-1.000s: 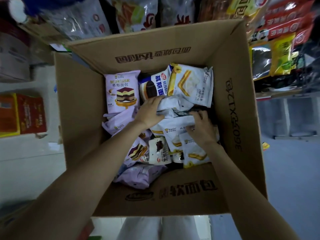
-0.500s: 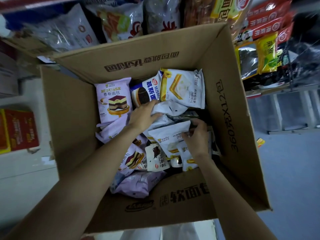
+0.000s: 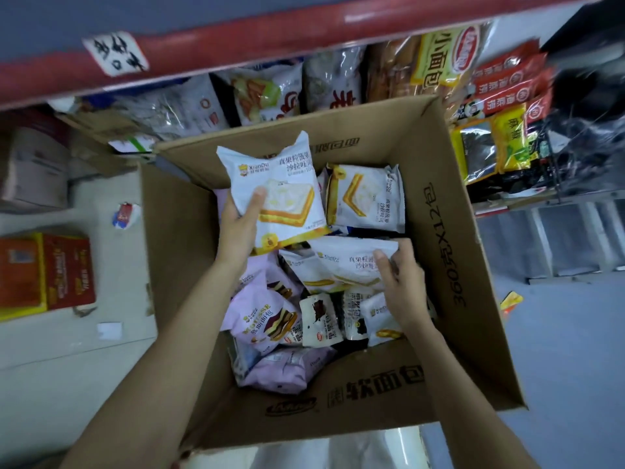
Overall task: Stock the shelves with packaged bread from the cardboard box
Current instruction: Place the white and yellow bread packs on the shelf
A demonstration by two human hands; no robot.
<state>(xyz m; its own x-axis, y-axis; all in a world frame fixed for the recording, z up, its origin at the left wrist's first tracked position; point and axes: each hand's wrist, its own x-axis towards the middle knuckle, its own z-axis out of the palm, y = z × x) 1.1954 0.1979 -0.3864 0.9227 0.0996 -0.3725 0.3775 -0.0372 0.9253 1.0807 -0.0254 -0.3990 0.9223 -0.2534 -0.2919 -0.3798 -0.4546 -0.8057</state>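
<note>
Her left hand (image 3: pixel 238 228) grips one white plastic bread packet (image 3: pixel 277 194) lifted clear, right hand (image 3: pixel 400 282) pinches another white packet (image 3: pixel 341 269), while below both grips the brown cardboard box (image 3: pixel 449 265) lies mostly full.

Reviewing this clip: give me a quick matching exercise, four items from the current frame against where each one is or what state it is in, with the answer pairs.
Items:
1. white sandwich-bread pack
2. second white pack
3. lilac mousse pack
4. red and yellow carton

States:
A. lying in the cardboard box, no hand on it
B. on the floor left of the box
C. lifted above the box in the left hand
D. gripped by the right hand, low in the box

Pairs: 1-C, 2-D, 3-A, 4-B
</note>
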